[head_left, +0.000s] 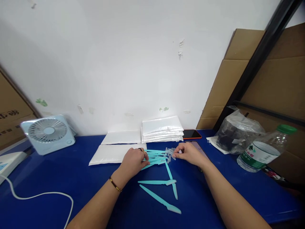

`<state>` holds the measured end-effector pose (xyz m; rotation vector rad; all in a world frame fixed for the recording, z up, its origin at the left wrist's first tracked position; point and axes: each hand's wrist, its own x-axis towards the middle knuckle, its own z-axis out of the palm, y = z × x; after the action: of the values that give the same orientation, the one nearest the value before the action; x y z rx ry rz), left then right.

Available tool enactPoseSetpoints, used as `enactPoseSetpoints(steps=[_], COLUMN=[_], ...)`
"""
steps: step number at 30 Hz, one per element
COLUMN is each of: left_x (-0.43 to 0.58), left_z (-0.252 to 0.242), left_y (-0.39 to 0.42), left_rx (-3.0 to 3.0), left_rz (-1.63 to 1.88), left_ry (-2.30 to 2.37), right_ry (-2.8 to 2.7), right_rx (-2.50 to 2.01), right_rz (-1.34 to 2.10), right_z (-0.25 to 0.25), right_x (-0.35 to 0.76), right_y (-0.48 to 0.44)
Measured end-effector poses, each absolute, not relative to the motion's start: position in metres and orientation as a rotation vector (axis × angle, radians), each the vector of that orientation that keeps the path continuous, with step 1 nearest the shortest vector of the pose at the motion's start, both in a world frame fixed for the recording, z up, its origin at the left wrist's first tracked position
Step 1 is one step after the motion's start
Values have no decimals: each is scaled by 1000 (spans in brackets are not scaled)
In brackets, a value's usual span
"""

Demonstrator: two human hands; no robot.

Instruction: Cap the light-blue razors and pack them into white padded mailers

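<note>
Several turquoise sticks with pale capped ends (156, 156) lie in a loose bunch on the blue table. My left hand (136, 160), with a ring and a bracelet, is closed at the left end of the bunch; its fingertips hide what they grip. At the right end, by a small heap of clear caps (169, 153), my right hand (187, 153) has thumb and finger pinched together, and what is between them is too small to name. Nearer me, one turquoise stick (160, 198) lies slanted, another lies crosswise, and a third overlaps it.
Flat white packets (162, 128) are stacked against the wall, with more packets (109, 154) left of them. Two phones (192, 134) lie behind my right hand. A fan (49, 132) and white cable (47, 193) are left; a bagged cup (228, 135) and bottle (262, 152) are right.
</note>
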<state>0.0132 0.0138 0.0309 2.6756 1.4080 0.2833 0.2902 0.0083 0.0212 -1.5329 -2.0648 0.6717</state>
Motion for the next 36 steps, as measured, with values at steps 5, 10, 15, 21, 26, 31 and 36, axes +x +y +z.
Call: enactPoseSetpoints(steps=[5,10,15,21,26,31,36], left_x=[24,32,27,13,17,26,28], left_z=[33,23,22,34,39,36,31], left_y=[-4,-9,3,17,0,-24,-19], left_rx=[2641,2582,2647,2637,2601,2543,2500], left_rz=[170,53,153,209,173,-38,-18], left_ry=[1121,1118,1158,1425,1201,881,1063], right_ry=[-2192,-2481,-2462,-2175,-2087,-2169,-2403], right_rx=[-1488,-1308,-1175,-1447,-1572,-1454,-1240], right_rz=[811,1021,1033,746,556,743,1071], right_z=[21,24,30,25,17,24,35], right_x=[288,278,275,290,288,286,280], right_y=[2,-6,-8,4,10,3,-9])
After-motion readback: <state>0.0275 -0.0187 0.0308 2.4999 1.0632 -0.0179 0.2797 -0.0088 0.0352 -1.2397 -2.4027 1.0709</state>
